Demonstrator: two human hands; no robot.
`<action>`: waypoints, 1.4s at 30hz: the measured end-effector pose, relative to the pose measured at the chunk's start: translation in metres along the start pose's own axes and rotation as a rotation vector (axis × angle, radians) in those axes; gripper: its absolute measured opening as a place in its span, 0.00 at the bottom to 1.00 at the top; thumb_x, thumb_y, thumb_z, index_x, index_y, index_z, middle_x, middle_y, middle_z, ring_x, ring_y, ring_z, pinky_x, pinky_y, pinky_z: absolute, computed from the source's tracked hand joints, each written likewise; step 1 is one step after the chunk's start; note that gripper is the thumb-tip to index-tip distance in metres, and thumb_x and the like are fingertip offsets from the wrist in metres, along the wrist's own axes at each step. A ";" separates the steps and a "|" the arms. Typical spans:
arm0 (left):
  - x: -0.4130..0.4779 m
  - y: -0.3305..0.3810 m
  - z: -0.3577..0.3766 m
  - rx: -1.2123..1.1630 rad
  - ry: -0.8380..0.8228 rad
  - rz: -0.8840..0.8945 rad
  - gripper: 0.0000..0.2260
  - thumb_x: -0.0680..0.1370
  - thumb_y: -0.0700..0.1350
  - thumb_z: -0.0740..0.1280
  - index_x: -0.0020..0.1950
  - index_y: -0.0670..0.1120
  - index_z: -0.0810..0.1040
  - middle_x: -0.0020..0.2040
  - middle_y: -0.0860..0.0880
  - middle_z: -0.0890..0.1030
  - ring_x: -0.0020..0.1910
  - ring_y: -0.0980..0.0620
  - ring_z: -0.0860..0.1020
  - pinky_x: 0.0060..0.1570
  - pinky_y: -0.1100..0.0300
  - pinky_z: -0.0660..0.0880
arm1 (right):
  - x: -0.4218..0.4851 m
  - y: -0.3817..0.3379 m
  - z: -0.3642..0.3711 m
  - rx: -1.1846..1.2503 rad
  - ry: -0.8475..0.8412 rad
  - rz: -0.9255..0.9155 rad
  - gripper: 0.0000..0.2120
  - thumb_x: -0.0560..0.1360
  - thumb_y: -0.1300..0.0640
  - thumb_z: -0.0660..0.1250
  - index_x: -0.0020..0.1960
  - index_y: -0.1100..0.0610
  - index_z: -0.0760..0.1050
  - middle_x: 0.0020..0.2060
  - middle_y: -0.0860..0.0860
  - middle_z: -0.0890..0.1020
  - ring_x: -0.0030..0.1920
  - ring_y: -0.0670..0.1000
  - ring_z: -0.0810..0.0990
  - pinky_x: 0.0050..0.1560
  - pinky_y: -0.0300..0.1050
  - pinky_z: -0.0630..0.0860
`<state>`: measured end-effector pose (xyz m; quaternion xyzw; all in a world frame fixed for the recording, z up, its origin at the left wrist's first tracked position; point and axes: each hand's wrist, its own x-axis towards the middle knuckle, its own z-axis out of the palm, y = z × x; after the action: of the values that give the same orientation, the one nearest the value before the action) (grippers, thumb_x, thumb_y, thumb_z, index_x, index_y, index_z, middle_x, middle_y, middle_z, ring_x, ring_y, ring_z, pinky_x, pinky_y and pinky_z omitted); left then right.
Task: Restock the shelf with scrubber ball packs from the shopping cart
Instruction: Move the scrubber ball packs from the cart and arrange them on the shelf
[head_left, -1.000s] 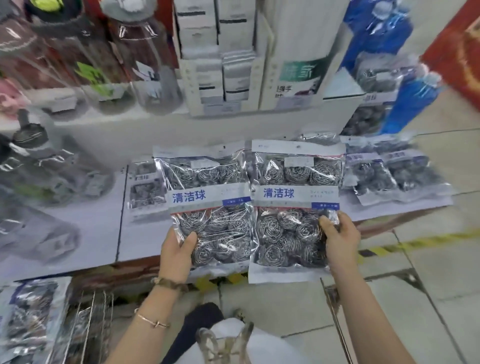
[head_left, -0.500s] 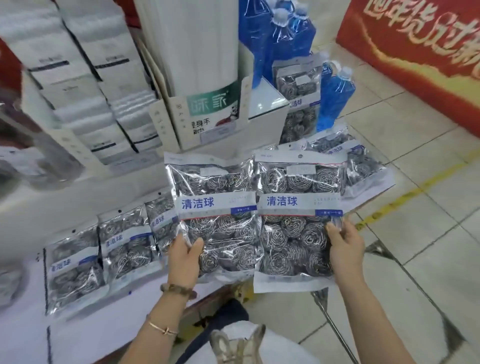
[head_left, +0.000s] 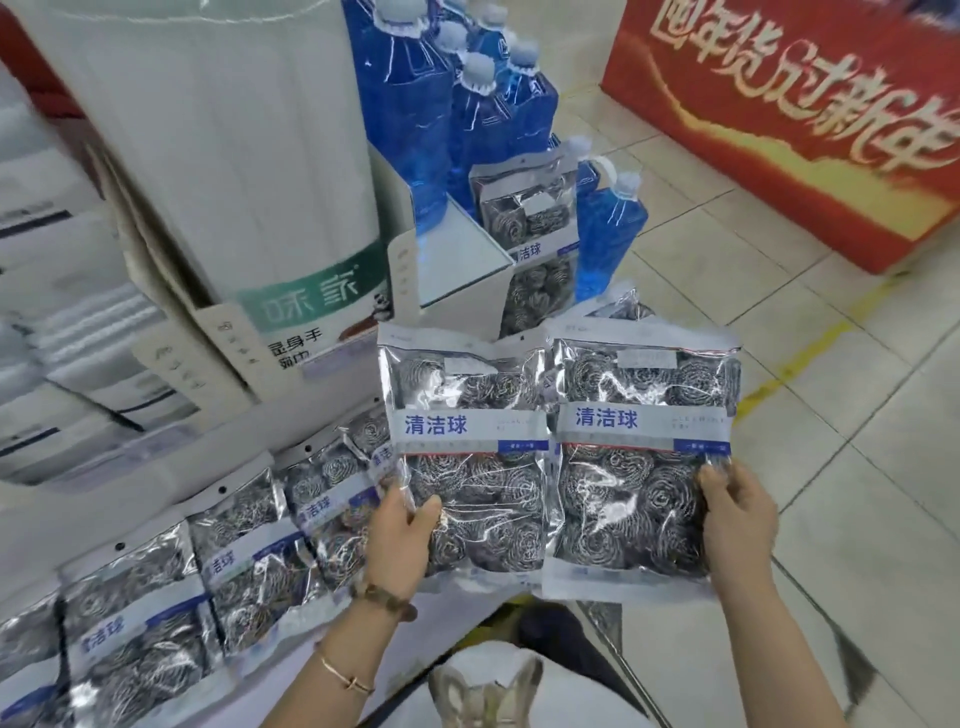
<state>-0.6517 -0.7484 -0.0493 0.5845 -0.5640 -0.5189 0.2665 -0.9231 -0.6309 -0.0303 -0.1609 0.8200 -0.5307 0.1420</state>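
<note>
Left wrist: bracelet of brown beads (head_left: 385, 597), just below the left hand (head_left: 397, 540).
Left forearm: thin gold bangle (head_left: 347, 678) with a small clasp, arm unsleeved.
Right forearm (head_left: 779, 649): unsleeved.
Torso: white garment (head_left: 483, 657) at the lower edge, details blurred.

Shelf (head_left: 104, 504): white, just ahead of you.
On it: scrubber ball packs (head_left: 249, 561), overlapping in a row along its front edge.

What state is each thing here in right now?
left pack, sealed, held up.
right pack, sealed, held up.
left hand, grips left pack.
right hand, grips right pack.
shelf packs, lying in a row.
blue bottles, capped, upright.
rear pack, standing by blue bottles.
</note>
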 end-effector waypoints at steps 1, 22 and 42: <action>0.004 0.002 0.008 0.000 -0.005 -0.010 0.12 0.76 0.40 0.65 0.40 0.54 0.65 0.32 0.51 0.64 0.30 0.54 0.63 0.32 0.60 0.62 | 0.010 -0.001 -0.002 -0.012 -0.003 -0.007 0.10 0.77 0.64 0.62 0.56 0.65 0.76 0.47 0.55 0.78 0.48 0.50 0.74 0.46 0.43 0.69; 0.042 0.085 0.221 -0.062 0.348 -0.337 0.13 0.77 0.40 0.64 0.36 0.44 0.63 0.32 0.48 0.65 0.30 0.54 0.62 0.27 0.66 0.61 | 0.331 -0.001 0.029 -0.342 -0.551 -0.195 0.11 0.79 0.59 0.61 0.58 0.61 0.76 0.46 0.51 0.77 0.49 0.52 0.75 0.45 0.44 0.67; 0.096 0.096 0.276 -0.099 0.326 -0.520 0.16 0.77 0.44 0.64 0.62 0.38 0.70 0.59 0.37 0.75 0.58 0.39 0.74 0.57 0.45 0.71 | 0.388 0.050 0.083 -0.750 -0.726 -0.173 0.10 0.81 0.54 0.56 0.53 0.60 0.69 0.44 0.62 0.79 0.39 0.56 0.71 0.38 0.47 0.66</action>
<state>-0.9556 -0.7843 -0.0810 0.7711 -0.3190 -0.4960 0.2400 -1.2473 -0.8413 -0.1332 -0.4412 0.8353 -0.1206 0.3050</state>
